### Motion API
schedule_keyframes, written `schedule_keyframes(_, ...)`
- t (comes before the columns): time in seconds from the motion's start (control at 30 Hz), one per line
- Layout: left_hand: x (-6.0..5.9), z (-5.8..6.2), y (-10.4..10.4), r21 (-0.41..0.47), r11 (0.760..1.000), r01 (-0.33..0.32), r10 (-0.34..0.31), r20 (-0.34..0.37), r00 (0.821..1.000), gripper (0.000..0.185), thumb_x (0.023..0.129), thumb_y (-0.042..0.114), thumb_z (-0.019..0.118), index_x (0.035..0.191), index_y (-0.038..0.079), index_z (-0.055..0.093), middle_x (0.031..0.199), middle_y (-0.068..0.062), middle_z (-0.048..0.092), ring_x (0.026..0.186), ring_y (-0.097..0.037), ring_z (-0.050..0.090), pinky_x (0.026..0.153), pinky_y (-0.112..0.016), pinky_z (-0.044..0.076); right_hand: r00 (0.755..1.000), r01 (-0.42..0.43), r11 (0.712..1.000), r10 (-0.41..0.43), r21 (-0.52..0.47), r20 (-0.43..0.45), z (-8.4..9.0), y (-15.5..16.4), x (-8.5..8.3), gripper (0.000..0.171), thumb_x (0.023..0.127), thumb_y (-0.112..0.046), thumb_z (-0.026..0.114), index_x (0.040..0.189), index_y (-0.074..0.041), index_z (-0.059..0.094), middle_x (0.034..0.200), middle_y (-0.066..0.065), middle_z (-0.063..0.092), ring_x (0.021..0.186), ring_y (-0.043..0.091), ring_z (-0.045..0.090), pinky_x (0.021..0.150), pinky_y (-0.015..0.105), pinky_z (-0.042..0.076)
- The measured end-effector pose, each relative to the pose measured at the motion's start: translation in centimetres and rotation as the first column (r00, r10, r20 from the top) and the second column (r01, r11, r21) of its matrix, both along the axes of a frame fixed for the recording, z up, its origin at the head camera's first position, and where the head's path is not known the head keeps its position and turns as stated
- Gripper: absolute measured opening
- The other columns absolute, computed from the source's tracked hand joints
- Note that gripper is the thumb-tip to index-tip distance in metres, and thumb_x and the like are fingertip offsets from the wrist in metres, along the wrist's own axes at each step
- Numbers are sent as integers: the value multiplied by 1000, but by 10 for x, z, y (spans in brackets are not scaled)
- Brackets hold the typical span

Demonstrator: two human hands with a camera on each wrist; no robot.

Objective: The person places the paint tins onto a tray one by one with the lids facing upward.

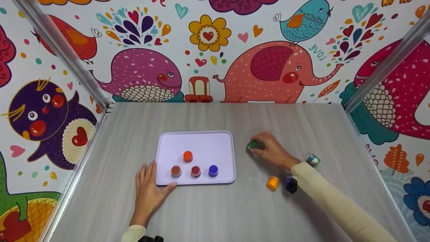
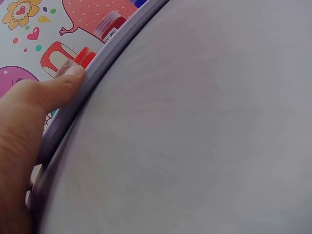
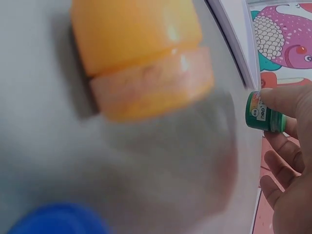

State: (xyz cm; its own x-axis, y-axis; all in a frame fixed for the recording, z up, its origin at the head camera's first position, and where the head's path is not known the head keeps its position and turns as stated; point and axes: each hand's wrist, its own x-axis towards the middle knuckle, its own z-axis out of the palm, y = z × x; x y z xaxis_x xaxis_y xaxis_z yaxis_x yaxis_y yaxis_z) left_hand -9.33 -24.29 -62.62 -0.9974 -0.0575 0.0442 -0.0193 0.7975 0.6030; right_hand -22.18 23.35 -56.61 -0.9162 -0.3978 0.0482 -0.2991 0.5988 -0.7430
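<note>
Behind and beyond R grip: cartoon-printed wall panels (image 1: 201, 67) w/ elephant, whale, birds, hearts, plus metal corner posts (image 1: 57, 47) on both sides. Under grip: grey wood-grain table (image 1: 201, 211). Just L of grip: pale lilac rectangular tray (image 1: 205, 141) w/ rounded corners and low rim, prob. set close for a short reach across.

Farther L, at tray's near-L corner: left hand (image 1: 147, 195), fingers straight along side rim, thumb spread wide along near rim, no jar in it; prob. placed to keep tray from sliding. R of tray: right hand (image 1: 271, 148), narrow pinch btwn thumb and fingertips on green paint jar (image 1: 252, 145), "deli" on label. Held sideways, other fingers loose; prob. too small for more than fingertips. Touching table or not: can't tell.

Well L of grip, in tray, all upright, prob. for stability: red-orange jar (image 1: 187, 156) at back; nearer row of brown jar (image 1: 176, 171), dark red jar (image 1: 195, 171), blue jar (image 1: 213, 170). On near side of grip: yellow-orange jar (image 1: 272, 183), on its side; beside it, violet-blue jar (image 1: 288, 178), part-hidden by black wrist camera (image 1: 292, 186). R of grip, past forearm: teal jar (image 1: 313, 160), also on its side.
</note>
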Motion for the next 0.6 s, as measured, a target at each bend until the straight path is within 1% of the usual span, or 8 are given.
schedule_keyframes(0.2,0,-1,0,8,1000,2,-2,-9,1000,119,88,65,83,171,-3,30,176,-28,30,166,-51,8,134,-64,-6,1000,-18,1000,18,12,18,2,-14,-2,46,101,-14,83,143,-3,68,133,7,62,123,25,56,114,48,53)
schedule_keyframes(0.33,0,-1,0,11,1000,1,0,-4,1000,119,88,66,83,171,-2,30,176,-28,30,167,-51,8,134,-64,-6,999,-39,999,39,27,14,1,-23,-4,46,101,-17,83,144,-5,68,132,3,62,122,23,55,113,44,54)
schedule_keyframes(0.6,-2,-3,0,-5,1000,4,-4,-44,999,115,87,63,83,168,-5,35,172,-29,37,165,-52,13,133,-68,0,992,-110,992,114,59,-62,1,-38,-8,45,101,-17,84,141,-2,70,130,6,65,123,25,55,110,46,55)
